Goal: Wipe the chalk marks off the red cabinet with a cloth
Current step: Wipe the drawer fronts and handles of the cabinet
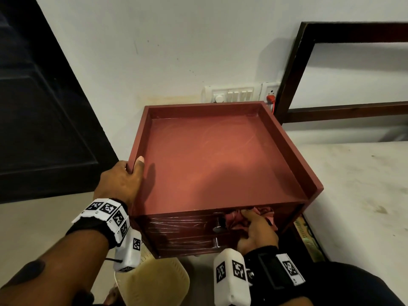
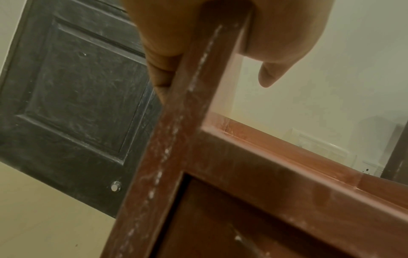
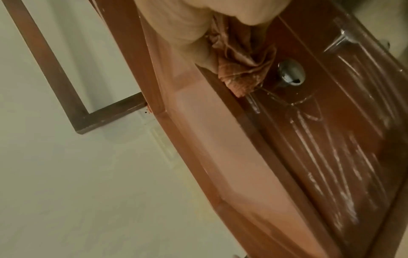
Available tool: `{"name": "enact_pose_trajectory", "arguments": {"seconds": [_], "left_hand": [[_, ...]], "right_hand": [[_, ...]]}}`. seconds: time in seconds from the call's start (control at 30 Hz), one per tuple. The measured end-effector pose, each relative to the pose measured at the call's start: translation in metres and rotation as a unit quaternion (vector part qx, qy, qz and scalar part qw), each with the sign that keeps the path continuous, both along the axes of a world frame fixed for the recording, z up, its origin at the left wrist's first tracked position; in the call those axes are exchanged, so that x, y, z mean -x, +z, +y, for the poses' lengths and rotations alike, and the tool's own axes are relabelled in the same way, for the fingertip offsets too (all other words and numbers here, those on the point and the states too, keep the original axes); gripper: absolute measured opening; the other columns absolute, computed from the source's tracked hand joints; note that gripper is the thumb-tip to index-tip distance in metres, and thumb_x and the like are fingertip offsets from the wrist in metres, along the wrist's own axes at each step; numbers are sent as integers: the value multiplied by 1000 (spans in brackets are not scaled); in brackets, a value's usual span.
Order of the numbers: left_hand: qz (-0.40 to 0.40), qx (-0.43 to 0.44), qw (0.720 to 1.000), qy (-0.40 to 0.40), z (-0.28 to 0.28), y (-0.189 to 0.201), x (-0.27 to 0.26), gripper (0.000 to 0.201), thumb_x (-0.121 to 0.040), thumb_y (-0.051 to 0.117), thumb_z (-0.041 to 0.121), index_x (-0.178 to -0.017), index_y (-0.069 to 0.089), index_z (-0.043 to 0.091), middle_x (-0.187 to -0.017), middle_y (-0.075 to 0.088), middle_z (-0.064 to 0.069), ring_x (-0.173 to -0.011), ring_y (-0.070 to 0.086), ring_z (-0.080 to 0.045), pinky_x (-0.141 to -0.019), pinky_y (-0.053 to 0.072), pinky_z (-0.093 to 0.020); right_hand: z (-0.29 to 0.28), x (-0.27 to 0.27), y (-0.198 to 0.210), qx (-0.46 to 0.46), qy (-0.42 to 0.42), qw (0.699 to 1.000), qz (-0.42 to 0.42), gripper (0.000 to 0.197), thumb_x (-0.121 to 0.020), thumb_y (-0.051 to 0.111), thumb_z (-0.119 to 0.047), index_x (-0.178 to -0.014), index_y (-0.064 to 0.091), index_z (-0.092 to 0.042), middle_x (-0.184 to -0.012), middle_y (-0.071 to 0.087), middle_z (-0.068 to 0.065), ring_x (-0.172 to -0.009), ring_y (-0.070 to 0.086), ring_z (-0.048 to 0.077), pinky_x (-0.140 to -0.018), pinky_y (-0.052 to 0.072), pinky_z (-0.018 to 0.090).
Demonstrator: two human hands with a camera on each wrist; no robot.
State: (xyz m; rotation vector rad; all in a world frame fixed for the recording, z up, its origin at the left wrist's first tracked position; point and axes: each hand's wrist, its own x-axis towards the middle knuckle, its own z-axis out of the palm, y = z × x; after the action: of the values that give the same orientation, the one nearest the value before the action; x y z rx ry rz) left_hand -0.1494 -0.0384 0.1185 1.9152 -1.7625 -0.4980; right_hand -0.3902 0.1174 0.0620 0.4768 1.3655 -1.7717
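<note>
The red cabinet (image 1: 212, 164) stands against the wall, its tray-like top faintly smeared. White chalk marks (image 1: 181, 228) streak its drawer fronts, seen close in the right wrist view as chalk marks (image 3: 344, 167). My left hand (image 1: 125, 177) grips the left rim near the front corner, thumb over the rim (image 2: 212, 66), fingers outside. My right hand (image 1: 256, 230) holds a bunched pinkish cloth (image 1: 262, 214) against the upper drawer front, right of the metal knob (image 1: 218, 228). The cloth (image 3: 238, 69) sits next to the knob (image 3: 291, 71).
A dark door (image 1: 39, 96) stands at the left. A switch panel (image 1: 231, 93) with a red plug (image 1: 270, 98) sits on the wall behind the cabinet. A dark wooden frame (image 1: 293, 69) and a pale bed surface (image 1: 364, 191) are at the right. A second knob (image 1: 216, 241) is lower down.
</note>
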Motion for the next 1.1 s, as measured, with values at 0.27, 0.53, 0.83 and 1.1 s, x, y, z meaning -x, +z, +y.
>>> {"name": "enact_pose_trajectory", "arguments": {"seconds": [0.27,0.53,0.83,1.1], "left_hand": [[-20,-7,1000,22,1,2,4,64,-95,35,76,-92,64,19,-90,67,-8,-85,65,-34,-80,53,-39],[-50,-20,998,12,6,10,7,64,-96,34,75,-100,64,18,-95,70,-9,-87,66,-33,-84,56,-42],[-53,-4,999,11,9,10,6,63,-98,34,72,-92,63,17,-91,68,-9,-83,62,-32,-76,48,-38],[-13,14,1000,14,6,5,4,64,-98,33,71,-88,65,17,-87,68,-9,-83,62,-33,-77,48,-37]], "right_hand": [[-4,-71,-4,58,21,995,84,59,-71,76,3,-122,53,-16,-100,70,18,-74,70,32,-61,61,43],[-1,-79,-14,-22,92,987,131,47,-67,86,-13,-105,58,-21,-94,72,6,-84,71,28,-81,60,51],[13,-2,11,35,-11,992,120,26,-76,68,15,-99,64,4,-76,72,19,-55,68,26,-41,56,33],[-21,-123,-26,23,174,976,128,44,-64,88,-18,-96,57,-22,-88,73,8,-77,74,26,-72,61,49]]}}
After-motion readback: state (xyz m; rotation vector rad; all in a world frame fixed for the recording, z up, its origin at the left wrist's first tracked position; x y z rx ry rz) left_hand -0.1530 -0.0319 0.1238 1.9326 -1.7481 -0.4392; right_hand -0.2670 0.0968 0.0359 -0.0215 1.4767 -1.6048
